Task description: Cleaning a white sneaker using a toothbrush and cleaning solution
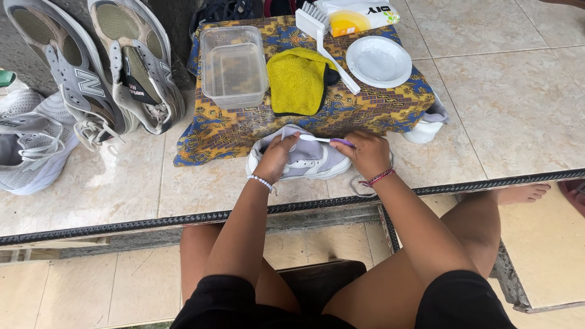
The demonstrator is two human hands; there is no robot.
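A white and grey sneaker [308, 159] lies on its side on the tiled floor, in front of a low table covered with a blue and yellow patterned cloth [244, 125]. My left hand [275, 157] presses on the shoe's heel end and holds it steady. My right hand [367, 152] grips the purple handle of a white toothbrush [317, 139], whose head lies against the top of the shoe next to my left fingers.
On the cloth stand a clear plastic tub of water [234, 66], a yellow towel [297, 79], a white scrub brush [323, 36], a white plate [378, 61] and a pouch [356, 17]. Grey sneakers [97, 67] lean on the wall at left; another sneaker [33, 146] lies below.
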